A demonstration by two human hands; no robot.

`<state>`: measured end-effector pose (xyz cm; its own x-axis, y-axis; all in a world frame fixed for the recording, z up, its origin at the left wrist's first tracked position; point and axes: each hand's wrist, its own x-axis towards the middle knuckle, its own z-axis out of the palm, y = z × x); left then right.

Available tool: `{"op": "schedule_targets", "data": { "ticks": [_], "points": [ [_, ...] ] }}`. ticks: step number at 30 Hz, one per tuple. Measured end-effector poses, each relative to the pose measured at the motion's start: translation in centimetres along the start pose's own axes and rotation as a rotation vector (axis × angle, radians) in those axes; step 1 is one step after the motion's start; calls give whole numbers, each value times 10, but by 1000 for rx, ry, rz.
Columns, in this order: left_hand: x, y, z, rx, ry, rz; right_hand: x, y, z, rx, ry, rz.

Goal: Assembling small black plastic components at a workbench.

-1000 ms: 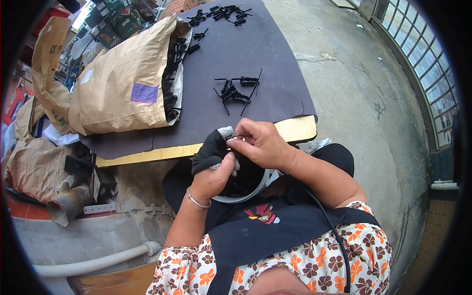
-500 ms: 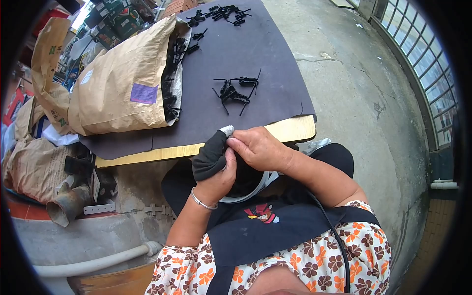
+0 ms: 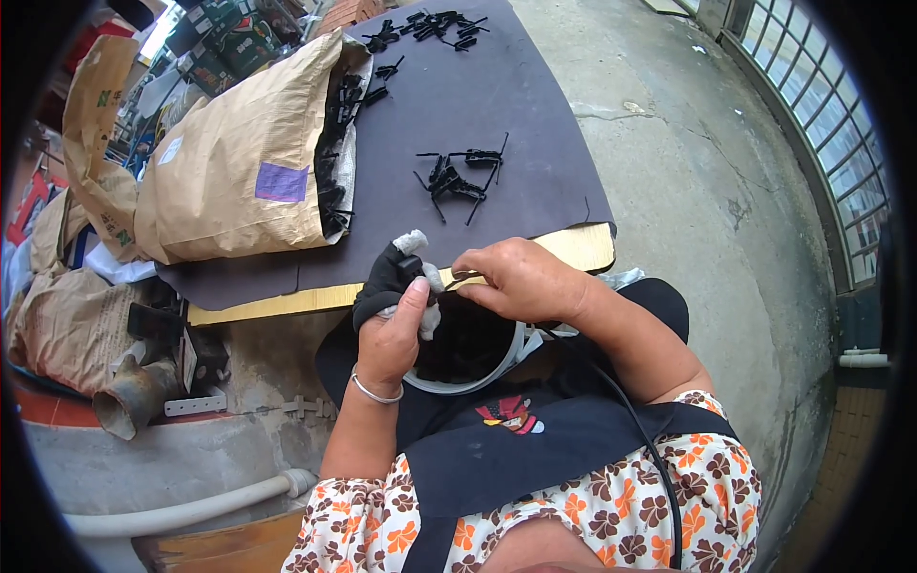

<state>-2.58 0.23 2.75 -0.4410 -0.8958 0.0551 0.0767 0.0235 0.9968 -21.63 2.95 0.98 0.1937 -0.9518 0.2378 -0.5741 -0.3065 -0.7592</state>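
Left hand (image 3: 385, 310) drawn away from right hand (image 3: 525, 278)

Part-gloved, the left grips a black piece (image 3: 410, 263), stubby and dark, near the bucket (image 3: 512, 363); the right pinches a thin strand (image 3: 462, 280). This piece seems unfinished; black clusters (image 3: 449, 180) lie on the table (image 3: 544, 115), more in the sack (image 3: 229, 143), how many done I cannot tell

Even light falls across a cracked, stained concrete floor (image 3: 669, 191) stretching beside a surface (image 3: 497, 91) under a dark grey cover, its yellowish near edge (image 3: 578, 250) exposed. A barred metal grille (image 3: 815, 105) lines the right side, bright beyond its bars. A white pipe (image 3: 191, 514) runs along the lower left; reddish bricks (image 3: 351, 12) and dark green boxes (image 3: 239, 48) stand at the upper left.
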Motion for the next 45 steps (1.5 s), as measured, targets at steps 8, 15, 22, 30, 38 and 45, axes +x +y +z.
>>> {"op": "schedule_targets", "data": {
  "ticks": [8, 15, 22, 30, 38, 45],
  "points": [
    [0, -7, 2, 315, -16, 118, 4, 8, 6, 290, 167, -259],
    [0, -14, 3, 359, -76, 308, 3, -1, 1, 330, -8, -41],
    [0, -12, 9, 462, -77, 285, 4, -6, 5, 274, -64, -77],
    [-4, 1, 3, 754, -103, 341, 4, -4, 20, 323, -5, -54],
    [46, 9, -16, 1180, 36, 621, 5, 5, -11, 194, 78, 70],
    [124, -24, 13, 1358, -55, 472, 7, 10, -10, 106, 88, 29]
  ]
}}
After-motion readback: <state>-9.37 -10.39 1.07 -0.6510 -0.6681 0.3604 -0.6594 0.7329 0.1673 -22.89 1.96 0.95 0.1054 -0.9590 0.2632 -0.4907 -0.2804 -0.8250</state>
